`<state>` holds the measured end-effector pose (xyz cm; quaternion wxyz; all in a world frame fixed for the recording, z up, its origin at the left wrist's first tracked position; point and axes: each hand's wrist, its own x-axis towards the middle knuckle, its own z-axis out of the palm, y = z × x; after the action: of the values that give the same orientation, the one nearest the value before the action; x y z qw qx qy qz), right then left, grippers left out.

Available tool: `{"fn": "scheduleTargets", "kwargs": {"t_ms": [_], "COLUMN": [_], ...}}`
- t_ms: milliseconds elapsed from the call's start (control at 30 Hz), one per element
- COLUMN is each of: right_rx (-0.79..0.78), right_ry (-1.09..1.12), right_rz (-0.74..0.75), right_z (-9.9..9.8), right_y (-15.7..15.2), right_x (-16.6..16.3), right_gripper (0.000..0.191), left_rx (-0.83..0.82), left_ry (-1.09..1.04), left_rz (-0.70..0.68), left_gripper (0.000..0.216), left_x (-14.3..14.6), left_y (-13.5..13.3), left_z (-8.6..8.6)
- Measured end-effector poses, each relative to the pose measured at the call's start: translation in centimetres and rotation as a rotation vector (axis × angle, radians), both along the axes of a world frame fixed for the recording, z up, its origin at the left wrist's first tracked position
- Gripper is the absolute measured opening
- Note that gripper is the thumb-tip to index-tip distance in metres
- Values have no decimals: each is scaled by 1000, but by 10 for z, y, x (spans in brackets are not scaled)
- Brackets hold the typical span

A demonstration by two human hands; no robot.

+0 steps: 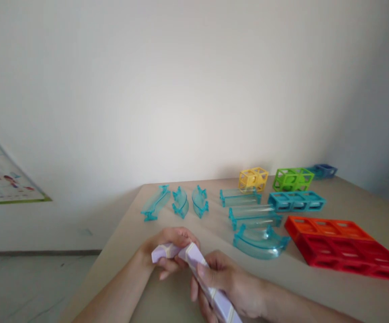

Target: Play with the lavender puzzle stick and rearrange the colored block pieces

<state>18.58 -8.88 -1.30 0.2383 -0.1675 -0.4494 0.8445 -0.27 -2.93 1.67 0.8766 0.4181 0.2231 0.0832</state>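
My left hand is closed around a short lilac block piece with pale seams. In my right hand is a longer lilac bar of blocks, gripped with the thumb on top; its lower end runs out of the picture. The two lilac pieces meet at an angle between my hands, and the fingers hide whether they are joined. Just beyond my hands on the table lies a curved clear-teal track piece.
On the table lie straight teal tracks, small curved tracks, a long track, yellow cube frames, green frames, teal frames, blue frames, and red-orange frames. A wall stands behind.
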Motion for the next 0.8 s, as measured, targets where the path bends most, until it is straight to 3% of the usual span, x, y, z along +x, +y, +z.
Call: {"fn": "scheduleTargets", "kwargs": {"t_ms": [233, 367, 467, 667, 800], "right_rx": [-142, -145, -72, 108, 285], "right_ry": [88, 78, 22, -218, -395], "right_rz": [-106, -123, -108, 41, -294], "right_z": [9, 10, 10, 17, 24], "right_y": [14, 17, 13, 6, 11], "right_x": [8, 9, 9, 10, 13], "right_gripper": [47, 47, 48, 48, 46], "left_rx": [88, 145, 128, -47, -328], "left_ry": [-279, -297, -220, 5, -59], "left_rz": [201, 281, 255, 56, 124], "left_gripper": [23, 22, 23, 25, 27], "left_x": [17, 18, 14, 4, 4], "left_y": [4, 4, 1, 4, 17], "left_z": [-15, -16, -8, -6, -16]}}
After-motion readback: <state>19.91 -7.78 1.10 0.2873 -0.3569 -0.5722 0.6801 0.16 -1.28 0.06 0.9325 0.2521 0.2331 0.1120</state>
